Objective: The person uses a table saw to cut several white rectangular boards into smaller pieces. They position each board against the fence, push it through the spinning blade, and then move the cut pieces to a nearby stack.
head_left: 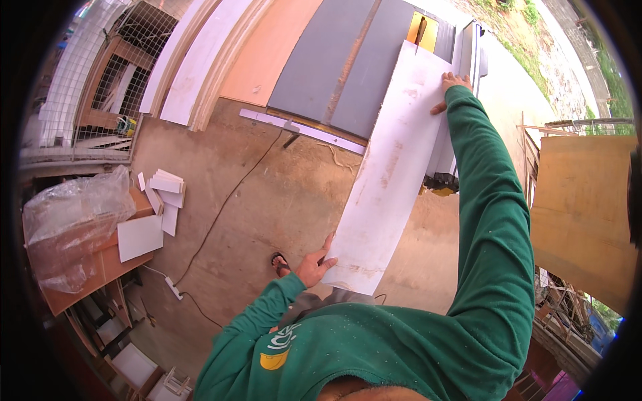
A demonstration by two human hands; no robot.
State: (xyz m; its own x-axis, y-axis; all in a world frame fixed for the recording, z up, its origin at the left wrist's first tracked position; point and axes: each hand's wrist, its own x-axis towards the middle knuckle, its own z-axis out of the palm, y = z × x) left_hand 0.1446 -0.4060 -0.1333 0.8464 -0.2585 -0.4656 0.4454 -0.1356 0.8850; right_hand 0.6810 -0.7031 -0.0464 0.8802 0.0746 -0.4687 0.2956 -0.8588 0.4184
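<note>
A long white board (384, 174) with brownish marks slants from near my body onto a grey table saw (307, 60); its far end lies beside the saw's yellow insert (433, 37) and dark upright plate. My left hand (314, 266) grips the board's near left corner. At the far right edge, my right hand (449, 93) rests with fingers spread over the board and beside the silver fence (468, 57), arm stretched forward.
Stacked panels (194, 60) lie left of the saw, near a wire cage (87, 93). Offcuts (140, 237) and plastic sheeting (73, 214) sit on brown boards at left. A cable and power strip (172, 289) lie near my sandalled foot (281, 264). A yellowish panel (578, 214) stands right.
</note>
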